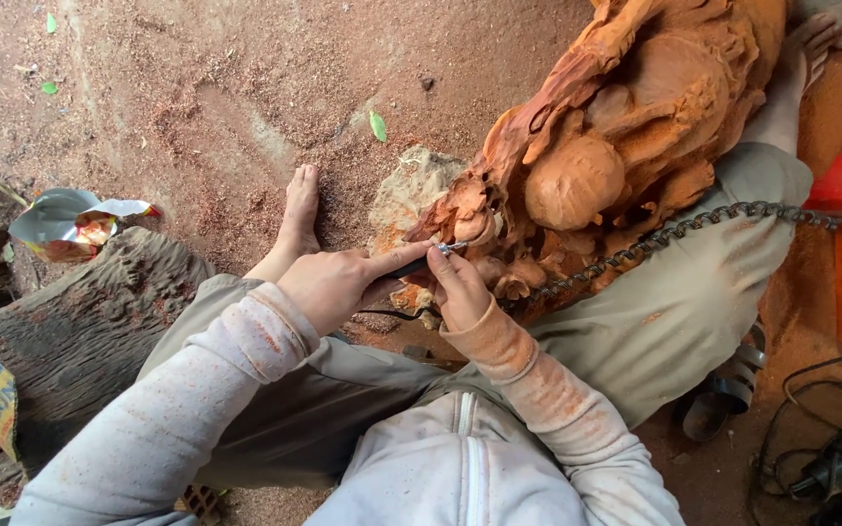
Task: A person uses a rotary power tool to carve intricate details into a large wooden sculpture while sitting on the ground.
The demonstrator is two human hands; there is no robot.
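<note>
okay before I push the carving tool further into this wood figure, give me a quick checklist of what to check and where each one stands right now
1. Both hands on the tool: ok. The left hand steadies the carving tool with its forefinger along it, and the right hand pinches it near the tip.
2. Tip on the work: ok, it meets the lower edge of the wood sculpture.
3. Sculpture braced: ok, it lies across the right leg.
4. Flexible shaft free: ok, it runs over the leg without a visible kink.
5. Bare left foot away from the tip: ok.
6. Bit condition: cannot tell, too small.
</note>
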